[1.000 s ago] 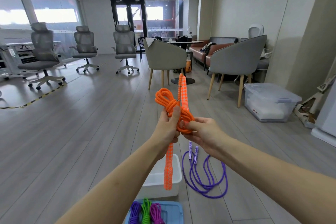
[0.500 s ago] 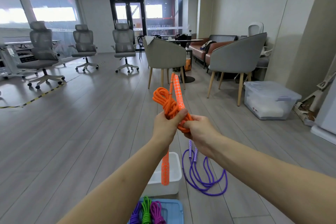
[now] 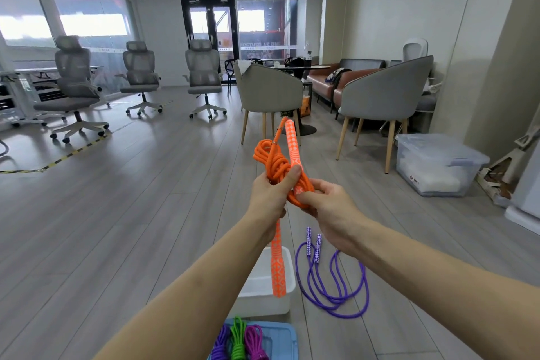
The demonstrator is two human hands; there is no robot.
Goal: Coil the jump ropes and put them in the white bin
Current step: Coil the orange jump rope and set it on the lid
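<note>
Only the head view is on hand, looking down past both forearms to a grey plank floor. Judging from it, the job is partway through: the bright orange braided jump rope [image 3: 277,169] is gathered into a tight bundle held in the air above the floor, not yet in the white rectangular plastic bin [image 3: 264,292] that sits on the floor below the hands. One orange patterned handle [image 3: 292,143] sticks up from the bundle; the other handle [image 3: 277,266] hangs down in front of the bin. The left hand [image 3: 268,193] wraps the bundle, thumb pressed across the cords. The right hand [image 3: 330,207] has its fingers [image 3: 304,199] pinching the lower loop of the same rope. A purple cord jump rope [image 3: 333,286] with patterned handles lies loose in open loops on the floor just right of the bin, so it looks uncoiled and left to do. Purple, green and magenta coiled ropes [image 3: 239,342] rest on a light blue lid [image 3: 280,342] at the bottom edge.
</note>
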